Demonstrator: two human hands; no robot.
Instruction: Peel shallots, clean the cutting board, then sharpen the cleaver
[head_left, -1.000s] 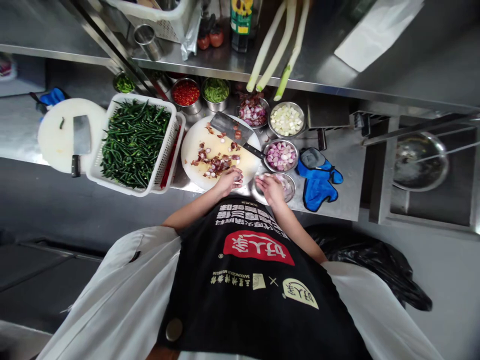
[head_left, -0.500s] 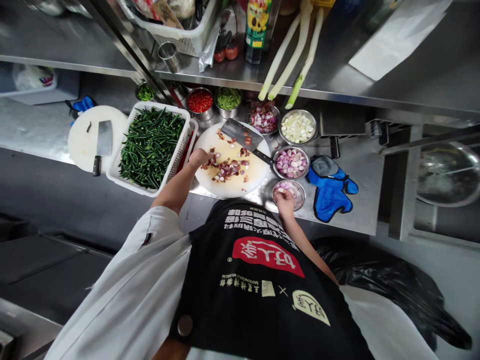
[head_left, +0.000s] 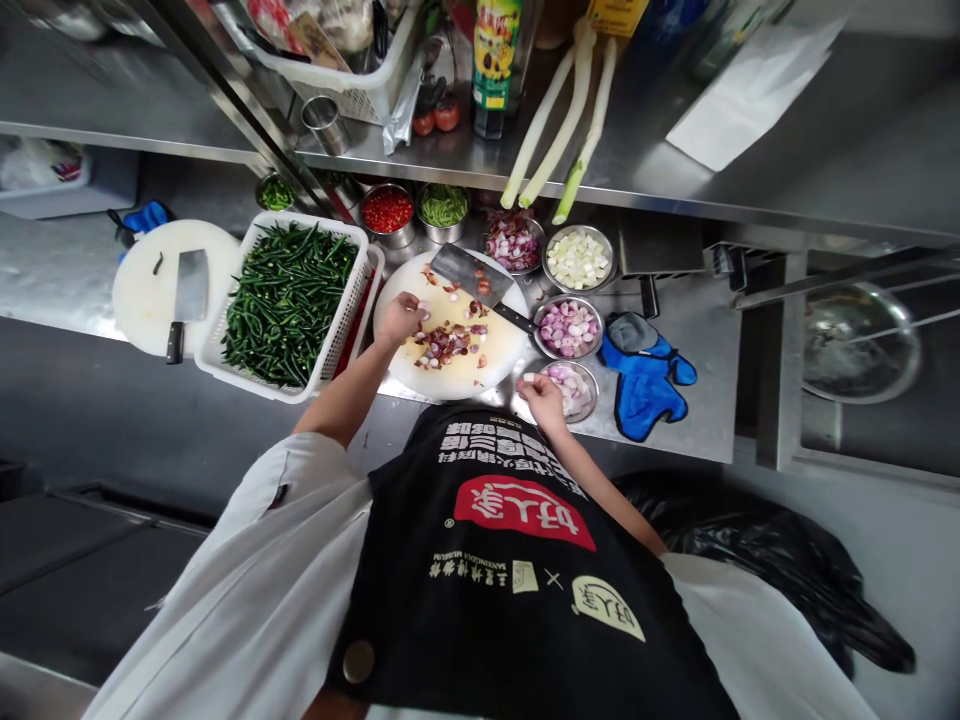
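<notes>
Left hand (head_left: 400, 318): over the left part of the round off-white cutting board (head_left: 501, 350), fingertips drawn together at a small pale-pink piece (head_left: 424, 309); whether clamped on it, I cannot tell.
Right hand (head_left: 543, 402): beside the shallow round metal bowl (head_left: 597, 395) of pink-white pieces, fingertips apparently pinching a small whitish piece (head_left: 529, 378).
Loose heap of brown-and-purple shallot-like bits (head_left: 448, 343): mid-board, between the hands.
Broad steel cleaver with black handle (head_left: 468, 274): board's far side.
Handling, my judgement: I'd pinch lightly, work low, and keep knuckles off the blade.
</notes>
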